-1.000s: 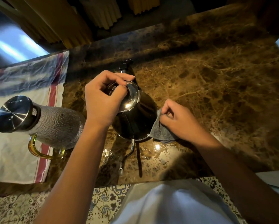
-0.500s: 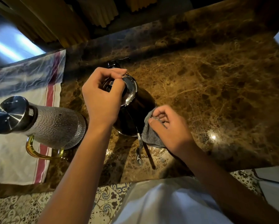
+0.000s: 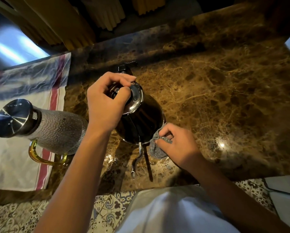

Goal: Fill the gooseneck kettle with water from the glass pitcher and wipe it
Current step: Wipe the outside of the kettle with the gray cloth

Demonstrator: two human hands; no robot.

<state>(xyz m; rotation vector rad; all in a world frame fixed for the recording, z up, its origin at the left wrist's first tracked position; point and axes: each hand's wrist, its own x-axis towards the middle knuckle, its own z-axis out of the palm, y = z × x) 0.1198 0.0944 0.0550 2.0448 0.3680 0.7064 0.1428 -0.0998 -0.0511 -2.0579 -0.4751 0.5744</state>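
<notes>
A dark, shiny gooseneck kettle (image 3: 140, 121) stands on the brown marble counter (image 3: 225, 101), its thin spout (image 3: 136, 161) pointing toward me. My left hand (image 3: 105, 105) grips the knob of the kettle's lid from above. My right hand (image 3: 177, 145) presses a small grey cloth (image 3: 156, 149) against the kettle's lower right side. The textured glass pitcher (image 3: 56, 132), with a steel lid and amber handle, stands to the kettle's left beside my left forearm.
A white towel with red stripes (image 3: 14, 162) covers the counter's left part under the pitcher. Yellow curtains (image 3: 83, 22) hang behind the counter. The counter's near edge runs just in front of my body, with patterned floor tiles (image 3: 107, 211) below.
My right hand with the cloth has slid down and around the kettle's side toward the base near the spout. My left hand has stayed on the lid.
</notes>
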